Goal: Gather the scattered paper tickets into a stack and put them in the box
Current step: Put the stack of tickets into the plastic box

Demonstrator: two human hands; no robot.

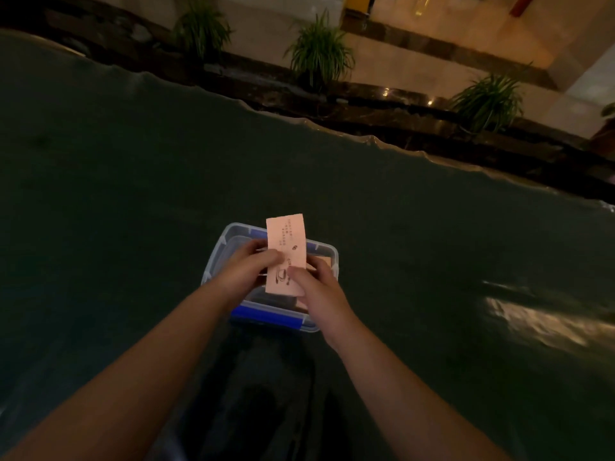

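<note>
A pink paper ticket stack (287,242) with dark print is held upright over a clear plastic box (216,254) with blue clips. My left hand (248,266) pinches the stack's left edge, and my right hand (314,284) grips its lower right corner. The box sits open on the dark green table cover. A bit of another pinkish paper (325,261) shows inside the box behind my right hand. How many tickets are in the stack cannot be told.
The dark green cloth (133,194) covers a wide table whose far edge runs diagonally from upper left to right. Beyond it stand several potted plants (319,51) along a dark ledge. A light reflection (525,317) glints on the cloth at the right.
</note>
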